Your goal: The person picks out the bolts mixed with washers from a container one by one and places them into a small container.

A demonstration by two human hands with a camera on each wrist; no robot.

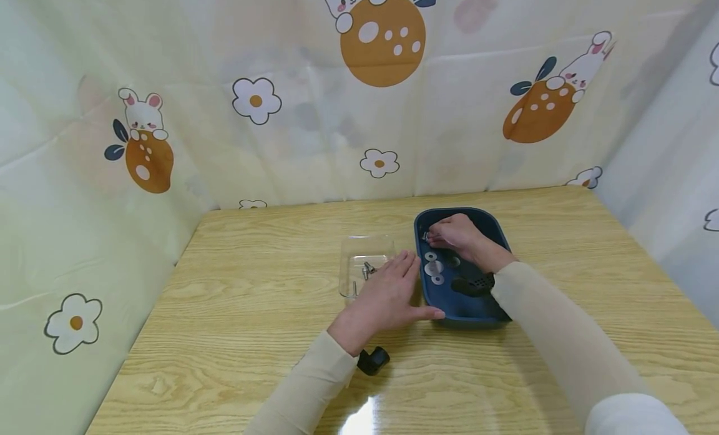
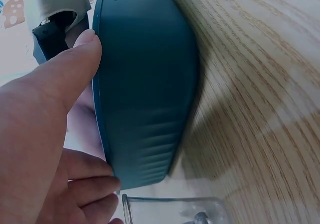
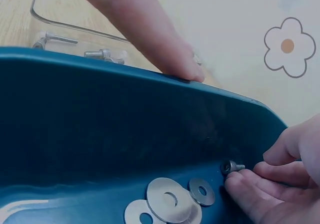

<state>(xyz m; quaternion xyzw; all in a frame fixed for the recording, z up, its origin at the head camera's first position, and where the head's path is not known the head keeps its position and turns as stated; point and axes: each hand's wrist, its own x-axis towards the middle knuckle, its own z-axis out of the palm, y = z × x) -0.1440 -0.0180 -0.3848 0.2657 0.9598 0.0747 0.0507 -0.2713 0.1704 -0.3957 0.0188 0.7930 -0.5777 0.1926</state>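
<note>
A dark blue bin (image 1: 463, 307) stands right of the table's middle. My right hand (image 1: 457, 235) reaches inside it, toward the far left corner. There, in the right wrist view, the fingertips (image 3: 235, 184) touch a small socket-head screw (image 3: 229, 167), and the thumb is apart from it. Several flat washers (image 3: 165, 199) of differing sizes lie on the bin's floor, some overlapping. My left hand (image 1: 390, 291) rests on the bin's left rim with its fingers fairly straight; its thumb (image 2: 80, 59) touches the front rim.
Left of the bin, a clear plastic box (image 1: 345, 266) holds several screws (image 1: 366, 269), partly behind my left hand. A patterned curtain (image 1: 303, 135) hangs along the back of the wooden table (image 1: 241, 335). Black straps are on both wrists.
</note>
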